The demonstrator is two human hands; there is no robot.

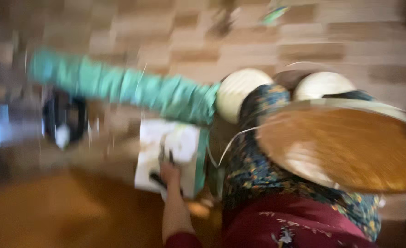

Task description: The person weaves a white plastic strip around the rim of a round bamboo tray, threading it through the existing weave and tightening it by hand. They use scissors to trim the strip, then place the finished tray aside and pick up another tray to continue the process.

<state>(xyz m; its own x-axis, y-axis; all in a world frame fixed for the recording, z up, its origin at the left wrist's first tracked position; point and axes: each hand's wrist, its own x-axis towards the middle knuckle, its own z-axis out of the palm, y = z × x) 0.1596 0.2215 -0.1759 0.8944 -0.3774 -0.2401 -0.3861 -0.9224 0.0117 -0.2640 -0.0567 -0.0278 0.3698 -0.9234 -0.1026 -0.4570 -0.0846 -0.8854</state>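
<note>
Super blurry. Left side: teal fabric roll [120,87] stretching across. Middle: one hand [170,174] resting on white machine [168,156], grip impossible to tell; other hand out of sight. Right: woven tray [345,147] tilted, could easily slide off.

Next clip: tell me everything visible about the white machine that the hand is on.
The white machine is a boxy white body, seemingly hard plastic, with dark parts on its front; blur hides finer detail. It looks like a sewing machine, though that is uncertain. It sits at the frame's lower middle, on a brown surface. One hand, on a bare forearm with a dark red sleeve, rests against its lower front by a dark part. A roll of green cloth crosses above it, and patterned blue fabric lies along its right side.
</note>
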